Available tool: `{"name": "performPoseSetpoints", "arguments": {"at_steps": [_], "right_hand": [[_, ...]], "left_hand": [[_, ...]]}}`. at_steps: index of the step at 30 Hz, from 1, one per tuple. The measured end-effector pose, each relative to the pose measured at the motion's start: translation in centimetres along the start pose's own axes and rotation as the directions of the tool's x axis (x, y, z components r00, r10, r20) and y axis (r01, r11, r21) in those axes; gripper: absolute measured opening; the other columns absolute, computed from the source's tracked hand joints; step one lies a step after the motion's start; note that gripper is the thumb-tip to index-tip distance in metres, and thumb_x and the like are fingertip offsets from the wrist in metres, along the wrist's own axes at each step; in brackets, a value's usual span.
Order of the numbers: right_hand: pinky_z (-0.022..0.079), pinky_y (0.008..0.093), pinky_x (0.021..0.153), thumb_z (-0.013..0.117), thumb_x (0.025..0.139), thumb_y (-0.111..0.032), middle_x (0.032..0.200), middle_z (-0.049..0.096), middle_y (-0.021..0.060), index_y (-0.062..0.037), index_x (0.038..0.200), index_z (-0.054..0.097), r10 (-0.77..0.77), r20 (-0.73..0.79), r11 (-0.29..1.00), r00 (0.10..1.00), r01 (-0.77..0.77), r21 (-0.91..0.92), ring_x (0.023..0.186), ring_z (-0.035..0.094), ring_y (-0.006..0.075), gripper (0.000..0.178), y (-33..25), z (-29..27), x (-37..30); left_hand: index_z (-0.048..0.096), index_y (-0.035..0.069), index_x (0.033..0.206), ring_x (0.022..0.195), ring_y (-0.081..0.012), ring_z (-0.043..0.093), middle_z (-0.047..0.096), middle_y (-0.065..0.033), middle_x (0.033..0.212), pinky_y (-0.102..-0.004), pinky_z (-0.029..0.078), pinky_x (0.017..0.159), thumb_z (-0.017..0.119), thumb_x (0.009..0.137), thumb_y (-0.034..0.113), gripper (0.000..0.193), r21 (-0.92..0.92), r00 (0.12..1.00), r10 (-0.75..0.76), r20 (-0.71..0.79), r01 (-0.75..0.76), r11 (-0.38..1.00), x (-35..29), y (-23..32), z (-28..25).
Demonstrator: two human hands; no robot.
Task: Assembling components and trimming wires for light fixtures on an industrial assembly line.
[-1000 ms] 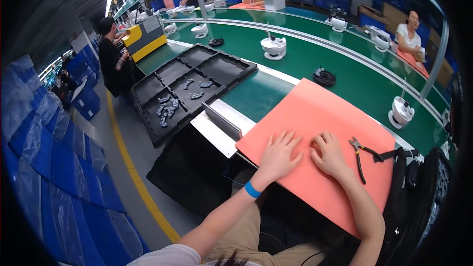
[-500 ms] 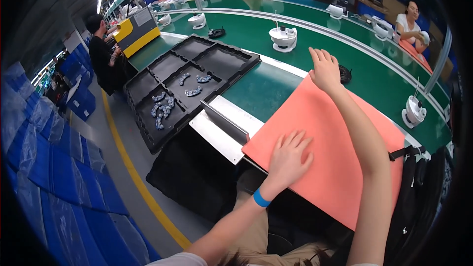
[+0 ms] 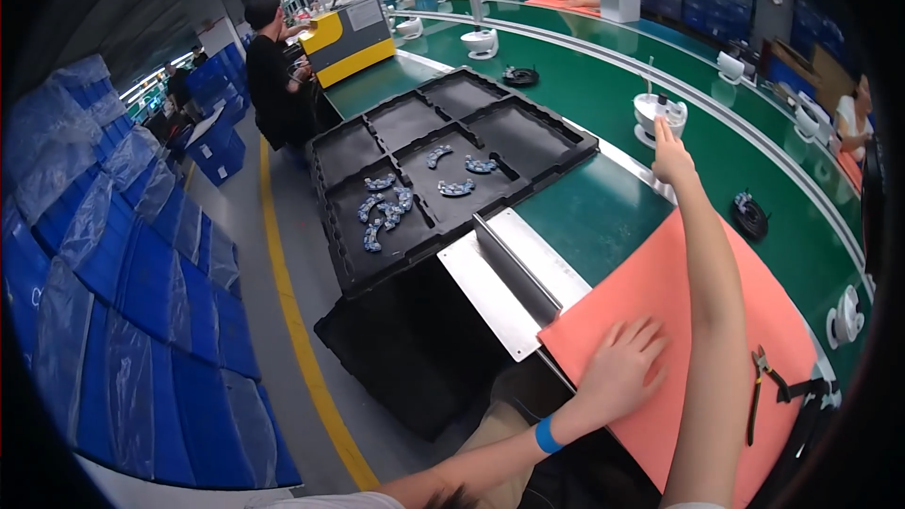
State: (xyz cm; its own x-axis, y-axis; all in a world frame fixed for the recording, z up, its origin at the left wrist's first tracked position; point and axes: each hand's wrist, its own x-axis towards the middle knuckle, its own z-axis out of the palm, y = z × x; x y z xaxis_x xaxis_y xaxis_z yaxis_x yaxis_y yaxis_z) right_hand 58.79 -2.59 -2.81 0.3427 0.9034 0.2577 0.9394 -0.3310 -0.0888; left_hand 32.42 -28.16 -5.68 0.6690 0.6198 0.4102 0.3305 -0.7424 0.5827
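Note:
My left hand (image 3: 626, 369), with a blue band at the wrist, lies with fingers spread on a salmon-coloured mat (image 3: 617, 283). My right arm stretches forward over the mat. Its hand (image 3: 673, 158) has the fingers extended at a white rounded device (image 3: 645, 111) on the green conveyor (image 3: 584, 75); whether they touch it I cannot tell. Side cutters (image 3: 757, 386) with yellow-and-black handles lie on the mat, right of my right forearm. A black round part with a cable bundle (image 3: 749, 215) sits on the conveyor, right of my right hand.
A black compartment tray (image 3: 434, 217) holds several small curved blue-grey parts (image 3: 456, 188). A metal plate with an upright fin (image 3: 518, 269) stands between tray and mat. Blue bins in clear plastic (image 3: 141, 320) line the left. People work at the yellow-and-grey machine (image 3: 353, 42) and across the conveyor.
The view has turned left, so the scene sits farther right. My right hand has reached to the white device. The side cutters have come into sight. My left hand stays on the mat.

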Motion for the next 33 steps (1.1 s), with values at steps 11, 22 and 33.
{"name": "performPoseSetpoints", "arguments": {"at_steps": [11, 22, 33], "right_hand": [[0.047, 0.0427, 0.072, 0.057, 0.079, 0.0, 0.1, 0.052, 0.0139, -0.0028, 0.095, 0.047, -0.263, -0.493, 0.959, 0.829, 0.279, -0.043, 0.091, 0.056, 0.0339, 0.019, 3.9, -0.2, -2.3], [0.042, 0.0393, 0.067, 0.068, 0.063, 0.005, 0.086, 0.048, 0.0109, -0.0032, 0.086, 0.051, -0.437, -0.398, 0.876, 0.807, 0.482, 0.016, 0.078, 0.051, 0.0302, 0.03, 1.3, -13.7, -25.2], [0.043, 0.0395, 0.076, 0.064, 0.067, -0.002, 0.085, 0.05, 0.0109, -0.0043, 0.086, 0.053, -0.432, -0.262, 0.878, 0.863, 0.469, 0.096, 0.085, 0.051, 0.0293, 0.021, 1.9, -13.7, -32.7]], "left_hand": [[0.057, -0.002, 0.11, 0.124, -0.0308, 0.043, 0.051, -0.0178, 0.125, -0.0442, 0.031, 0.106, 0.057, 0.082, 0.017, 0.034, -0.14, 0.996, -0.019, -0.087, 0.006, 0.99, -0.1, 0.1, 0.5], [0.055, -0.002, 0.11, 0.126, -0.0317, 0.04, 0.049, -0.0196, 0.127, -0.0467, 0.027, 0.108, 0.057, 0.081, 0.019, 0.036, -0.148, 0.998, -0.024, -0.049, 0.017, 0.989, -0.1, 0.6, 0.7], [0.029, -0.007, 0.136, 0.131, -0.0362, 0.034, 0.038, -0.0226, 0.139, -0.0552, 0.018, 0.109, 0.059, 0.08, 0.034, 0.075, 0.234, 0.987, -0.158, 0.005, 0.153, 0.96, -0.3, 0.3, 0.6]]}}
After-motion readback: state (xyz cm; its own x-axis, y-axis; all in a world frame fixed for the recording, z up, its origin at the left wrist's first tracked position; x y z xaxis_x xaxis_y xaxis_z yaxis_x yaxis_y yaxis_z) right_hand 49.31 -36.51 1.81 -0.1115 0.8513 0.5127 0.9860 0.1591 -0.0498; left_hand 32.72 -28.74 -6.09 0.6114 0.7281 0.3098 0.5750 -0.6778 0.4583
